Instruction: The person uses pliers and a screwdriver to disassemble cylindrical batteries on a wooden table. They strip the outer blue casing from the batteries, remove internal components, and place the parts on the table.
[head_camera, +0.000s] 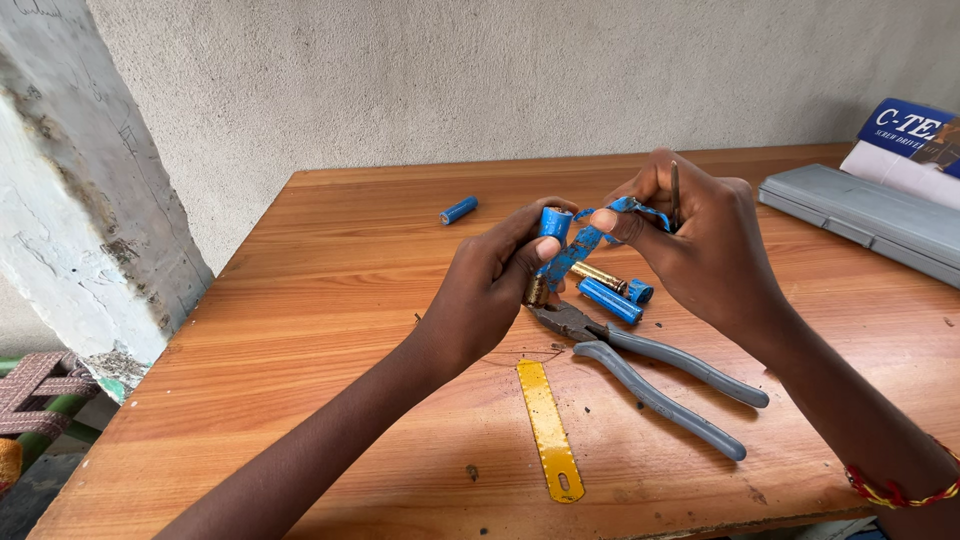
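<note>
Pinching blue battery (552, 224) and peeled wrapper (590, 238) between both hands' fingers (528, 252).

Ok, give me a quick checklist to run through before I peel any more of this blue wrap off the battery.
1. Left hand grips the battery firmly: ok, fingers wrapped around it.
2. Right hand has the loose blue wrap strip pinched: ok.
3. Thin metal tool in the right hand points away from the left fingers: ok, it points upward.
4. Pliers within reach: ok, lying on the wooden table below the hands.
5. Battery casing undamaged: cannot tell, mostly hidden by fingers.
6. Spare blue batteries stable: ok, lying flat.
</note>
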